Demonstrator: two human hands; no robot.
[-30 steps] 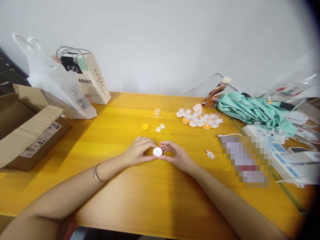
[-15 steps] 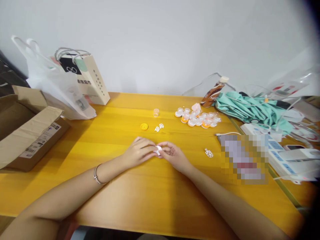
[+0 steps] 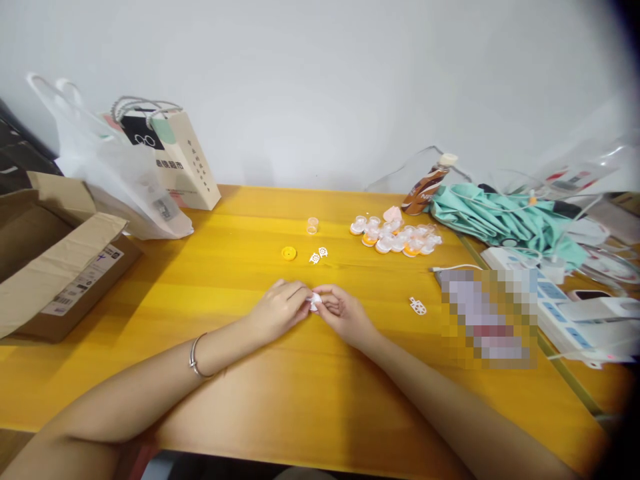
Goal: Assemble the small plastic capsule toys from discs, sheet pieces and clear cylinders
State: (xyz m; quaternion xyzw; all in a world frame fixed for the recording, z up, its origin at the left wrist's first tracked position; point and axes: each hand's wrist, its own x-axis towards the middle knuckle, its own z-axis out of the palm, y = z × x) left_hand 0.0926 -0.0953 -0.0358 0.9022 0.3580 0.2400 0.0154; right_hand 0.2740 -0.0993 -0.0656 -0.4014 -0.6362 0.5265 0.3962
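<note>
Between my two hands is a small round white piece, partly covered by fingers, so its exact kind is hidden. My left hand pinches it from the left, the fingers bent over. On the other side my right hand grips it between thumb and index finger. Just beyond lie a yellow round cap and two small white cut-out wheel-like pieces. Behind these stands a small clear cup. Another white cut-out piece lies to the right of my right hand.
Several small clear-domed containers with white and orange bases cluster at the back right. A brown bottle, a green folded umbrella and a power strip lie beyond. An open cardboard box, plastic bag and paper bag stand left.
My left hand has shifted slightly, its fingers curling more over the white piece. The piece has moved a little left and turned. Things on the table stay where they were.
</note>
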